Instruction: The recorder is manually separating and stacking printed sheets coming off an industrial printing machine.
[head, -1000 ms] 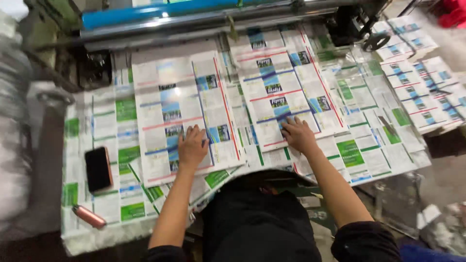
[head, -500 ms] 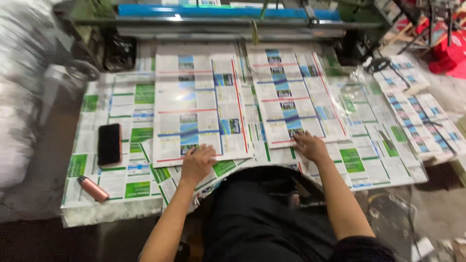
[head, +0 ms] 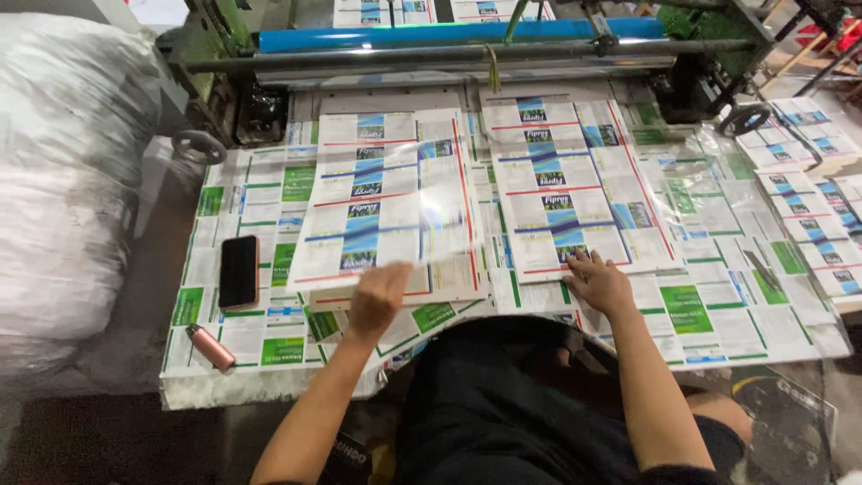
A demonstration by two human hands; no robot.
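Two piles of glossy printed sheets, white with blue, green and red panels, lie on the work table in front of a machine. My left hand [head: 377, 296] pinches the near edge of the top sheet [head: 388, 193] of the left pile and lifts it, so the sheet bows upward and looks blurred. My right hand [head: 597, 283] rests flat, fingers spread, on the near edge of the right pile [head: 575, 184]. My lap in dark clothes sits against the table's front edge.
A black phone [head: 239, 271] and a pink lighter [head: 211, 347] lie at the table's left. Green-printed sheets [head: 700, 314] cover the table [head: 269, 388]. A blue roller [head: 449, 38] and machine bar run along the back. White sacks [head: 63, 180] stand left; more sheets [head: 808, 189] lie right.
My left hand has closed on the left pile's top sheet and raised its near edge. My right hand has slid slightly toward the near edge of the right pile. The view has tilted.
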